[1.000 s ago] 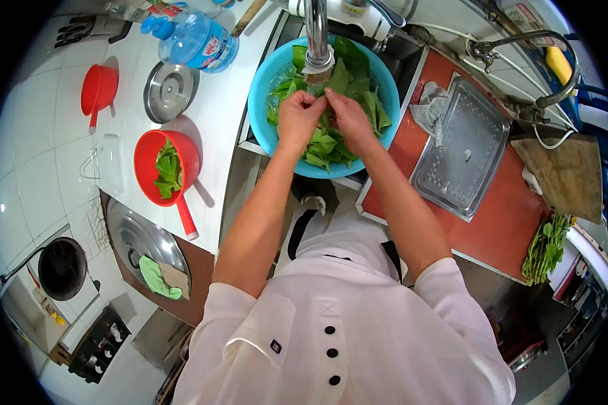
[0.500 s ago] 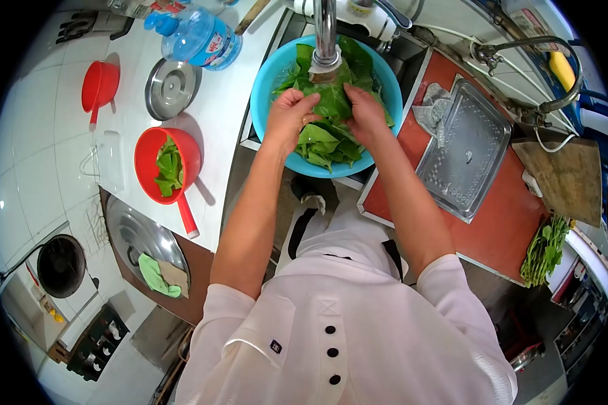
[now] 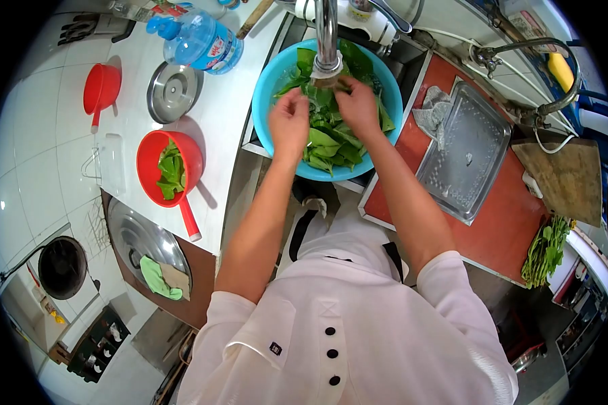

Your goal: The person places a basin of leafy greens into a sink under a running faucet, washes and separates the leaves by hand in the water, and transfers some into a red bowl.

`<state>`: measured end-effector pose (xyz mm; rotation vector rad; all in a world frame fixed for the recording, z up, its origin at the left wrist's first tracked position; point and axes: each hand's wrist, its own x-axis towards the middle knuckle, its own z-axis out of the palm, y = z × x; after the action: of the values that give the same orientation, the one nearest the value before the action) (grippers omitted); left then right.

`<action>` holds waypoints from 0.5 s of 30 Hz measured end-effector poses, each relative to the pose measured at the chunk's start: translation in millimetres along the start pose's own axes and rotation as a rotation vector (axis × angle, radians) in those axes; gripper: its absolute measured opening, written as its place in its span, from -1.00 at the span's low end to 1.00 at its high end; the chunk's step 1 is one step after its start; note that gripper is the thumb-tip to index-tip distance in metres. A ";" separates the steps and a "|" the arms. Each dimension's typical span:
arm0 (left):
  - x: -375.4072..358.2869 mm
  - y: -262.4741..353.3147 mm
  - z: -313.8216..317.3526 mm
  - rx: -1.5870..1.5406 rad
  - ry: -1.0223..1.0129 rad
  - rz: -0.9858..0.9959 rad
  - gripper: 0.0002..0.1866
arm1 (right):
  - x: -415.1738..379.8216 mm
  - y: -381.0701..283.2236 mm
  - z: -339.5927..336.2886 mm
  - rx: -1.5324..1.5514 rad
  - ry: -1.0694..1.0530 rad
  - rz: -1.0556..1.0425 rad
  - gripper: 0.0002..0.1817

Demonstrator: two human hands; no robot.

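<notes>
Green leaves (image 3: 327, 143) fill a light-blue basin (image 3: 259, 101) under the metal faucet (image 3: 327, 40), with water about them. My left hand (image 3: 290, 125) is over the basin's left side, fingers curled in and slightly blurred; whatever is between them is hidden. Just right of the faucet spout, my right hand (image 3: 358, 106) has its fingers closed on a green leaf, the tips partly hidden. More leaves lie below both hands.
A red ladle (image 3: 194, 165) with leaves stands on the white counter, near a steel lid (image 3: 173, 92) and blue bottle (image 3: 213, 47). At right, a metal tray (image 3: 469, 155) and grey cloth (image 3: 431, 116) lie on a red board; a bunch of greens (image 3: 546, 253) sits at its corner.
My hands have moved from the large leaf held between them. The left hand has turned with its fingers curled upward; the right has shifted slightly up and left toward the spout.
</notes>
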<state>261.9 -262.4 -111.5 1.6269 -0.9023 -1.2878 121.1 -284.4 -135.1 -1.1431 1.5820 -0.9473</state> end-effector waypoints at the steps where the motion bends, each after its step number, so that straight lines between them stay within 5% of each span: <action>1: -1.6 4.4 2.9 0.000 0.001 -0.001 -0.76 | -3.3 -5.5 0.3 -0.001 -0.001 0.000 -0.67; 3: -5.6 12.8 8.4 -0.540 -0.227 -0.363 -0.74 | -17.8 -16.0 2.7 -0.222 -0.201 -0.047 -0.58; 4: -1.5 12.5 13.7 -0.747 -0.207 -0.362 -0.74 | -25.7 -5.6 10.8 -0.415 -0.088 -0.451 -0.57; 7: 4.0 22.4 6.1 -0.871 -0.267 -0.482 -0.70 | -46.7 -17.0 8.1 -0.568 0.011 -0.671 -0.61; 9: 15.3 1.4 -6.5 -0.769 -0.350 -0.497 -0.71 | -60.6 -8.4 3.9 -0.612 -0.046 -0.702 -0.63; 11: 12.2 1.6 -6.8 -0.672 -0.209 -0.471 -0.73 | -71.1 -5.7 -2.9 -0.536 -0.208 -0.785 -0.65; 15: 13.5 -5.2 -10.5 -0.677 -0.243 -0.473 -0.73 | -77.9 0.2 -19.2 -0.366 -0.320 -0.626 -0.68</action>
<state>275.1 -270.9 -120.0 1.1772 -0.1490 -1.8895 112.7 -208.3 -111.3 -2.0127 1.1734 -0.8132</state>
